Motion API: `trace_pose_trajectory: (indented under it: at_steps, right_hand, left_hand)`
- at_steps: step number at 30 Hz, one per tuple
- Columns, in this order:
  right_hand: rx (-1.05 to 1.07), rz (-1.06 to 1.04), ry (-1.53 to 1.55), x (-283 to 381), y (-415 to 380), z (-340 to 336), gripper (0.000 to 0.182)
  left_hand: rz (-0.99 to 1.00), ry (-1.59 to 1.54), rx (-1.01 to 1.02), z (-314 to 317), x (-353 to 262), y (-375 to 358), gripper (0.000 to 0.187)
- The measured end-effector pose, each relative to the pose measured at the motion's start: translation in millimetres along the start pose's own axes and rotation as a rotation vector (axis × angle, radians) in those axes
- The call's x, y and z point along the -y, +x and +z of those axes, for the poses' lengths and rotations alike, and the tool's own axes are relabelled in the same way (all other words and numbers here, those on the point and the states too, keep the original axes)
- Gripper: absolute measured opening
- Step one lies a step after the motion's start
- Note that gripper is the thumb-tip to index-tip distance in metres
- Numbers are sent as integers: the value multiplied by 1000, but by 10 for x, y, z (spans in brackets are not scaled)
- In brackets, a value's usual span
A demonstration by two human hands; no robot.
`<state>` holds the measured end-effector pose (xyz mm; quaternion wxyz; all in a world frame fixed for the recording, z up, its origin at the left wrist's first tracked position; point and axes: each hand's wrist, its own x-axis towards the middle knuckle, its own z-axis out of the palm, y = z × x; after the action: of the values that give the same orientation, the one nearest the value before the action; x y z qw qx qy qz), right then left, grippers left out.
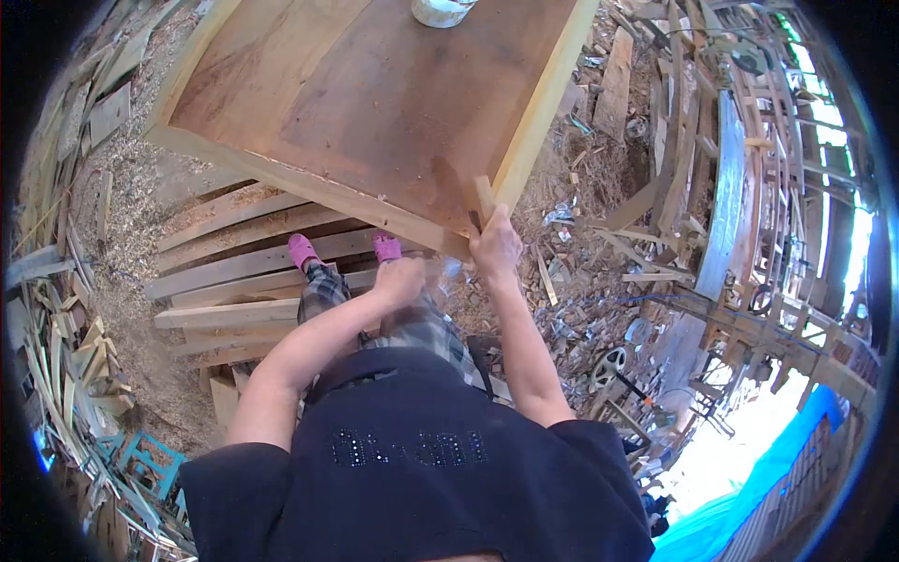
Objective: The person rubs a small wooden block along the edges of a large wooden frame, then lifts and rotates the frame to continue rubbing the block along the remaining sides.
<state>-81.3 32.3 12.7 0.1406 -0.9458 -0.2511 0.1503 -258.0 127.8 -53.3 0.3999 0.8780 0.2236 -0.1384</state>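
Observation:
A large wooden panel [403, 103] with a pale raised frame fills the top middle of the view. At its near right corner my right hand [496, 248] is closed around a small wood block [483, 197], which stands up against the frame. My left hand [401, 281] is a closed fist just below the panel's near edge, in front of my legs. Whatever it may hold is hidden, and a blurred patch lies just right of it. On the panel's far part sits a white tub [442, 11], cut off by the view's top edge.
Wooden planks [234, 258] lie under the panel, near my feet in pink sandals [302, 251]. Wood scraps and shavings cover the ground. Stacked boards [726, 197] stand at the right, a blue tarp [749, 496] at lower right, and a turquoise frame [150, 464] at lower left.

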Motion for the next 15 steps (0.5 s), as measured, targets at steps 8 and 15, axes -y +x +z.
trace_pose_trajectory:
  at_steps: [8,15]
  right_hand:
    - [12,27,53,-165,-507,64,43]
    - [-14,-41,78,-142,-486,-28,43]
  left_hand:
    - [49,-69,-18,-66,-50,-102,18]
    - [5,23,60,-38,-69,-52,16]
